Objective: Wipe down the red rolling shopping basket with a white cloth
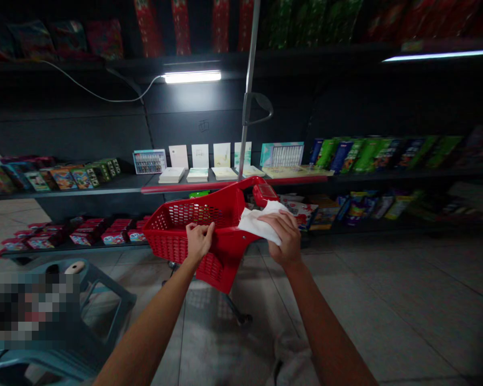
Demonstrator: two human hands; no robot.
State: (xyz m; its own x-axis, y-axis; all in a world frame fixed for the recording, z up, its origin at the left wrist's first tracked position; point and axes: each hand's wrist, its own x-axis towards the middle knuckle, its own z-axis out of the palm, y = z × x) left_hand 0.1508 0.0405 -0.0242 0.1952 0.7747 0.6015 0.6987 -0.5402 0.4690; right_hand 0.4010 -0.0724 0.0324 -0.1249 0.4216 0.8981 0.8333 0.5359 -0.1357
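A small red plastic shopping cart (230,257) stands on wheels in front of me, its perforated basket to the left and its handle end to the right. My left hand (199,241) is closed over the near rim of the basket, fingers curled over the edge. Under my right hand (284,236) is a white cloth (261,222), gripped and pressed on the cart's side near the handle. Part of the handle is hidden behind the cloth and hand. A grey pole (249,69) rises behind the cart, with a dark loop attached.
Shelves with books (199,158), marker sets, green and blue packs (366,153) and small red boxes (88,230) run behind the cart. A lit tube lamp (192,76) hangs above. A blue-grey plastic stool (108,289) stands at the lower left, partly blurred out, on the tiled floor (370,300).
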